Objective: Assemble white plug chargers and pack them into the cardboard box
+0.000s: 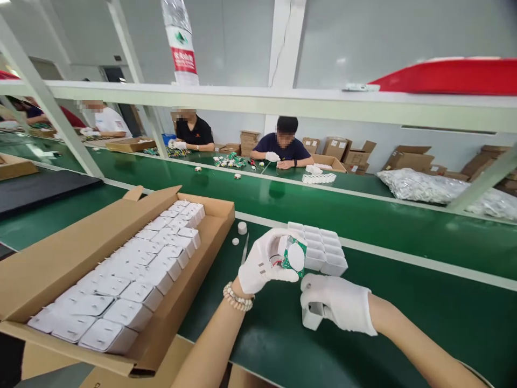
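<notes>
Green worktop [424, 318] runs beneath a pale shelf frame [250, 102], with a grey wall [363, 37] behind and cardboard cartons [355, 156] stacked at its foot. Across the bench, a co-worker in a dark blue shirt [269, 144] sits bent over small parts.

In the head view, the person's two gloved hands are close together but apart. The left hand [256, 264] pinches a green circuit board [288, 260] with a white disc [296, 257] on it; the board is tilted up, its longer side running roughly upright, and a bit of red wire [277, 263] shows behind it. The right hand [345, 303] has its fingers curled around a hollow white housing [312, 320]. The board lies just beyond that housing and a little to its left, so the left hand is the farther one and the right the nearer.

Directly behind the hands, a block of white cases [325, 252] stands in tight rows. To the left, a long open carton [216, 226] holds many squarish white units [137, 293] packed side by side, small pins on their tops. Between carton and left hand lie two round white pieces [242, 228] and a slim pointed tool [245, 249].
</notes>
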The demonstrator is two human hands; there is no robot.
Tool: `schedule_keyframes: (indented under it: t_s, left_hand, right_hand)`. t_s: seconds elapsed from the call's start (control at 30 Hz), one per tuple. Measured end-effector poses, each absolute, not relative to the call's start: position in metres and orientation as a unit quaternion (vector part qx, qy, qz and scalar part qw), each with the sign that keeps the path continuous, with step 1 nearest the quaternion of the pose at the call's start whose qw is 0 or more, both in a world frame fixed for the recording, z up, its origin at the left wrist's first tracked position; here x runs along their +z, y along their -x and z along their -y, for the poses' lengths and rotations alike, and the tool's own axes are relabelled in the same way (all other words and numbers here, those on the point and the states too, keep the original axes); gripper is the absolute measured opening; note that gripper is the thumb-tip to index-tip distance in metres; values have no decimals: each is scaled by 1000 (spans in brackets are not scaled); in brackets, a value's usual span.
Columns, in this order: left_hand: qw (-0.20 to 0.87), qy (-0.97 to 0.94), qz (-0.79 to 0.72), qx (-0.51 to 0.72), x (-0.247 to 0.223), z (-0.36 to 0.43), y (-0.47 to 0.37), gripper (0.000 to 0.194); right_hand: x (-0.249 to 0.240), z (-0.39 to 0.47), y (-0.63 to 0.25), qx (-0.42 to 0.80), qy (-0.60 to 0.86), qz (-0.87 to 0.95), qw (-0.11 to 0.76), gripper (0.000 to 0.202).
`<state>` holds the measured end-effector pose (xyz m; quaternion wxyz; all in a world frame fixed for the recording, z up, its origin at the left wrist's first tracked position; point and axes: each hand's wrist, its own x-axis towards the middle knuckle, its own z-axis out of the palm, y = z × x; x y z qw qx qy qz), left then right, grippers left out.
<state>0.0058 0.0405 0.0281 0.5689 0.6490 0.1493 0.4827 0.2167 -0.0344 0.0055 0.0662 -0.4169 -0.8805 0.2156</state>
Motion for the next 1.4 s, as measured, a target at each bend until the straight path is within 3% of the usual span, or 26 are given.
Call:
schedule_keyframes:
  t_s: [0.2, 0.37, 0.5, 0.6, 0.7, 0.87, 1.0, 1.17, 1.4]
  left_hand:
    - [583, -678, -174, 413, 19, -41, -32, 56]
    - [568, -703, -200, 378, 26, -33, -37, 52]
    - [571, -709, -215, 353, 25, -30, -40, 56]
    - [589, -706, -219, 326, 21, -31, -41, 57]
    - [615, -701, -215, 291, 18, -32, -42, 58]
    - [579, -731, -224, 283, 19, -32, -43, 57]
    - [556, -748, -237, 274, 20, -32, -44, 56]
    - [598, -709, -233, 293, 14, -34, -41, 63]
    - [595, -689, -251, 330, -5, -37, -32, 56]
  right_hand:
    - [-7, 52, -257, 297, 461, 827, 126, 63]
    - [-34, 51, -233, 325, 554, 739, 203, 87]
    - [-55, 51, -216, 309, 584, 691, 293, 74]
    - [-58, 49, -229, 354, 525, 692, 346, 63]
    - [-54, 43, -248, 408, 460, 693, 376, 54]
    - [-58, 35, -252, 392, 503, 653, 409, 34]
    - [-65, 37, -251, 307, 556, 645, 425, 42]
    - [-59, 49, -248, 401, 538, 638, 379, 72]
    - [-56, 38, -241, 458, 475, 610, 440, 41]
